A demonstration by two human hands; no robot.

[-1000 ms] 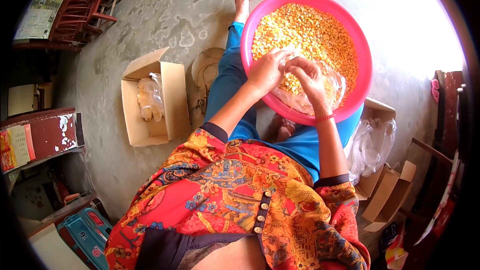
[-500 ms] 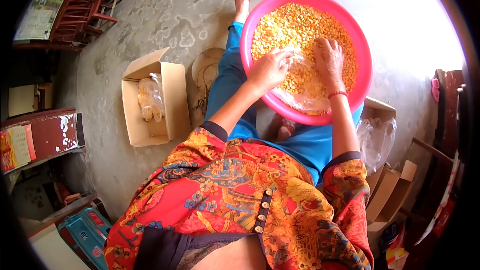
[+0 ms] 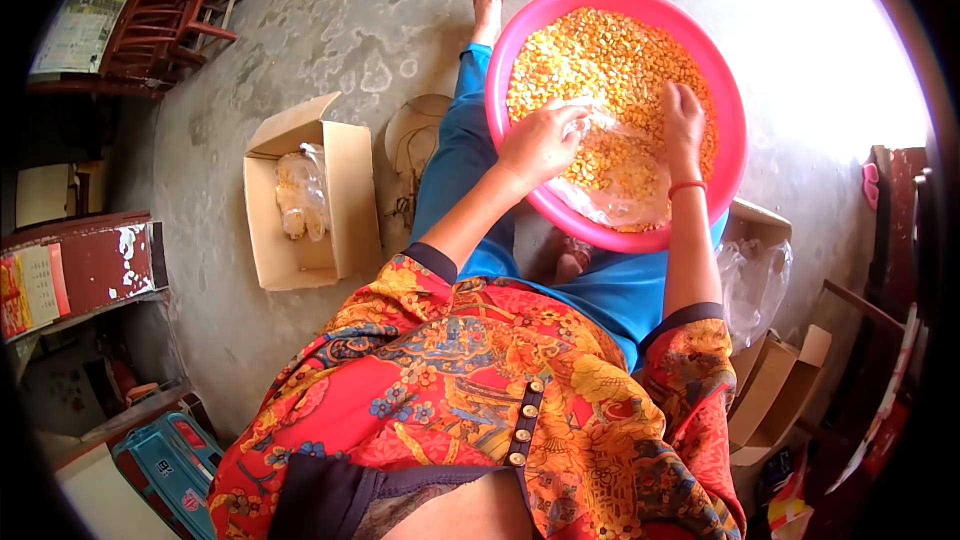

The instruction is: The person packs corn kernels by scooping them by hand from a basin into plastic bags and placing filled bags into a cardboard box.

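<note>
while the left hand (image 3: 538, 145) clamps its thumb and fingers on a gathered edge of the clear plastic bag (image 3: 600, 204), at about nine o'clock inside the pink basin (image 3: 498, 90), a light but firm pinch looks wisest, as thin film could slip or tear under a tug. the bag lies slack on the corn kernels (image 3: 580, 45), from the basin's centre towards six o'clock; a little lift at the pinched edge would likely part its layers and spare the kernels a spill. to its right, the right hand (image 3: 685, 125) is near three o'clock, its fingers bent and bunched over the corn; i cannot tell whether the tips meet or hold any. small, loose handfuls would probably be easiest to control. the bag's long axis runs roughly from eleven o'clock, by the pinch, to five; the folds hide which way its mouth points.
</note>
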